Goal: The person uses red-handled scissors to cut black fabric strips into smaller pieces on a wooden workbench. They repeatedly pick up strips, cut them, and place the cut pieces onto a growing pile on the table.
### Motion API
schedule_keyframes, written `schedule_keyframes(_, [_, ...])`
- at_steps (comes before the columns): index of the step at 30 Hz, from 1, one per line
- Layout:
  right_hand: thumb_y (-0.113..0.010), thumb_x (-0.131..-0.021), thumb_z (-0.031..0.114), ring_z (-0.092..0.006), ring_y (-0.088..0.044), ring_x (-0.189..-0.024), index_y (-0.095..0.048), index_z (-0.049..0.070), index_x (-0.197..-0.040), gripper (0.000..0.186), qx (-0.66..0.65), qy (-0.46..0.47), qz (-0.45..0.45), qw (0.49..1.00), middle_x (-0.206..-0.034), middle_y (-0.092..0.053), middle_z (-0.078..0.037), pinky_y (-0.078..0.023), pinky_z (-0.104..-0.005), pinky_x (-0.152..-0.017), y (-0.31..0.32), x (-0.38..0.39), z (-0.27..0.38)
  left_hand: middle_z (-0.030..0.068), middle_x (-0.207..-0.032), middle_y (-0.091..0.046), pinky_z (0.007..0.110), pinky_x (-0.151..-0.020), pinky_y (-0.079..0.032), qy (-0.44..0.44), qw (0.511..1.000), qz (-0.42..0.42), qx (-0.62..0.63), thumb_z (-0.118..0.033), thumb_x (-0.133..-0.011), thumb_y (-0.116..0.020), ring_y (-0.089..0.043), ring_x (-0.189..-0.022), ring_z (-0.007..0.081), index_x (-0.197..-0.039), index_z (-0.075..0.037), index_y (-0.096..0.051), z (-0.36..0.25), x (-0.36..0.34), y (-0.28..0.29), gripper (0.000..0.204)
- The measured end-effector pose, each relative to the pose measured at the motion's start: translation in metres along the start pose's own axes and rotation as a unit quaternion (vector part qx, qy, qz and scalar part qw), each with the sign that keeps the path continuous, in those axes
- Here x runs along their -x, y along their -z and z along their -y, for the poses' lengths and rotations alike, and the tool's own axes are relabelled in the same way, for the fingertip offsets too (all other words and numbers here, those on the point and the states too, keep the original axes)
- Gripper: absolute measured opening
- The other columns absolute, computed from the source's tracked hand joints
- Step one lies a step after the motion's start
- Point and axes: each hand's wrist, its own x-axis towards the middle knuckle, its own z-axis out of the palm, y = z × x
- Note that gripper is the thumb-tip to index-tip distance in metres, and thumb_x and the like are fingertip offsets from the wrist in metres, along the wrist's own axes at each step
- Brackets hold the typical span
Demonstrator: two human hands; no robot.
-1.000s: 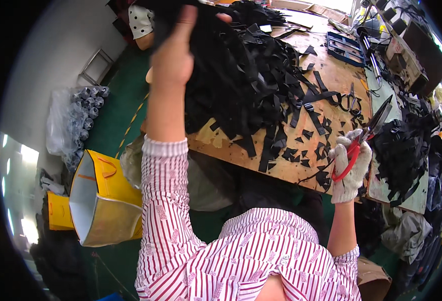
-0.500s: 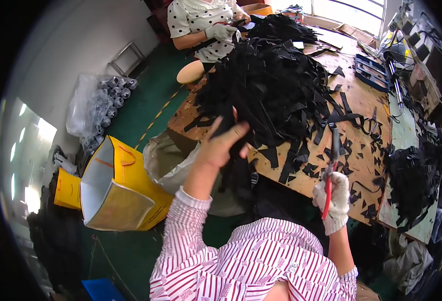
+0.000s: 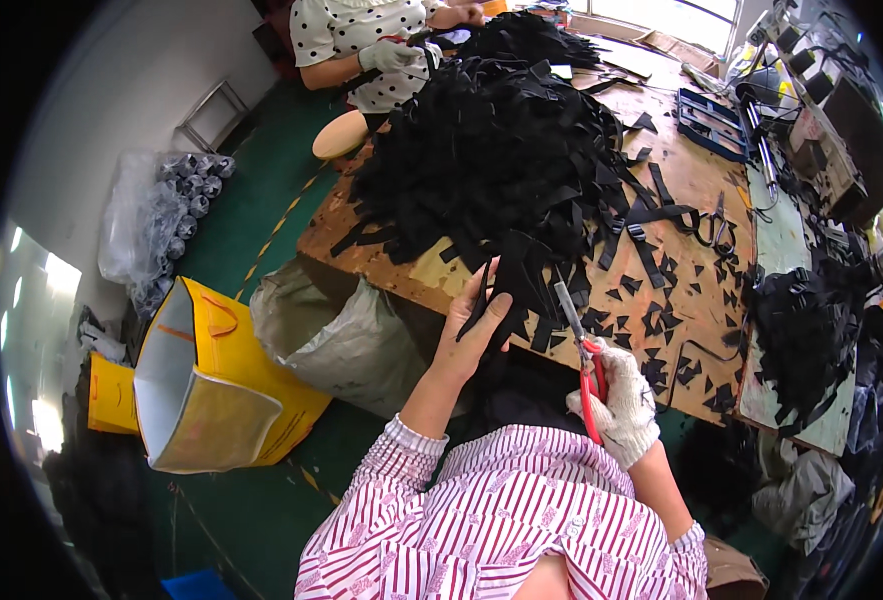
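My left hand [image 3: 469,338], bare, grips a black fabric piece [image 3: 516,280] at the table's near edge, below a large heap of black strips and webbing [image 3: 481,150] on the wooden table [image 3: 689,330]. My right hand [image 3: 623,410], in a white knitted glove, is closed on red-handled scissors [image 3: 591,390], just right of my left hand, their blades angled up and left toward the fabric. Small dark offcuts lie scattered around to the right, with another pair of scissors [image 3: 721,230] farther back.
A co-worker [image 3: 351,45] in a polka-dot top handles black strips across the table. A grey sack [image 3: 341,340] and yellow bag [image 3: 241,420] stand left below the table. A blue tool tray [image 3: 711,115], wrapped cylinders [image 3: 186,210] and a second black pile [image 3: 796,340] surround it.
My left hand has come down from high over the heap to the near edge with black fabric. The scissors in my right hand moved left and down, blades now tilting leftward.
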Motion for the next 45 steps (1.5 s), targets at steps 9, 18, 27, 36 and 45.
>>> schedule_keyframes(9, [-0.082, -0.063, 0.034, -0.0252, -0.058, -0.062, -0.047, 0.003, -0.120, 0.074, 0.072, -0.008, -0.005, 0.997, -0.074, -0.058, -0.010, -0.045, -0.0345, -0.057, -0.003, 0.000, -0.001, -0.0007, -0.096, -0.059, 0.018, -0.048, -0.042, -0.041, 0.995, 0.009, -0.086, -0.013, -0.090, -0.058, -0.051, -0.066, 0.0021, -0.136, -0.009, -0.041, 0.009, -0.001, -0.007, 0.049])
schedule_keyframes(18, [-0.080, -0.064, 0.038, -0.0257, -0.058, -0.060, -0.048, 0.001, -0.119, 0.073, 0.142, 0.023, -0.029, 0.989, -0.077, -0.059, -0.012, -0.045, -0.0338, -0.056, -0.004, 0.001, -0.007, 0.0027, -0.115, -0.059, 0.017, -0.058, -0.045, -0.120, 0.969, 0.018, -0.217, -0.002, -0.090, -0.056, -0.053, -0.075, 0.0013, -0.132, -0.003, -0.046, 0.032, -0.003, -0.005, 0.043])
schedule_keyframes(27, [-0.078, -0.068, 0.037, -0.0278, -0.062, -0.064, -0.046, 0.001, -0.121, 0.071, 0.091, -0.039, -0.009, 0.995, -0.076, -0.061, -0.012, -0.048, -0.0342, -0.060, -0.010, -0.004, -0.003, -0.0008, -0.103, -0.060, 0.015, -0.056, -0.042, -0.161, 0.960, 0.040, -0.227, -0.004, -0.090, -0.056, -0.051, -0.070, -0.0002, -0.131, -0.004, -0.047, 0.051, -0.002, -0.009, 0.042])
schedule_keyframes(36, [-0.077, -0.068, 0.036, -0.0301, -0.060, -0.073, -0.047, 0.002, -0.113, 0.064, 0.029, -0.125, 0.010, 0.992, -0.084, -0.059, -0.016, -0.046, -0.0372, -0.066, -0.011, 0.003, -0.005, -0.0001, -0.101, -0.061, 0.017, -0.066, -0.044, -0.110, 0.968, 0.052, -0.220, -0.003, -0.088, -0.059, -0.053, -0.079, 0.0016, -0.129, -0.001, -0.049, 0.042, 0.001, -0.016, 0.043])
schedule_keyframes(45, [-0.076, -0.071, 0.030, -0.0295, -0.060, -0.070, -0.044, 0.001, -0.115, 0.062, 0.057, -0.037, -0.001, 0.998, -0.081, -0.058, -0.014, -0.047, -0.0369, -0.065, -0.002, -0.009, -0.005, 0.0052, -0.111, -0.062, 0.021, -0.087, -0.042, -0.092, 0.956, 0.105, -0.258, 0.003, -0.085, -0.059, -0.054, -0.098, 0.0063, -0.129, 0.001, -0.048, 0.043, 0.004, -0.016, 0.046])
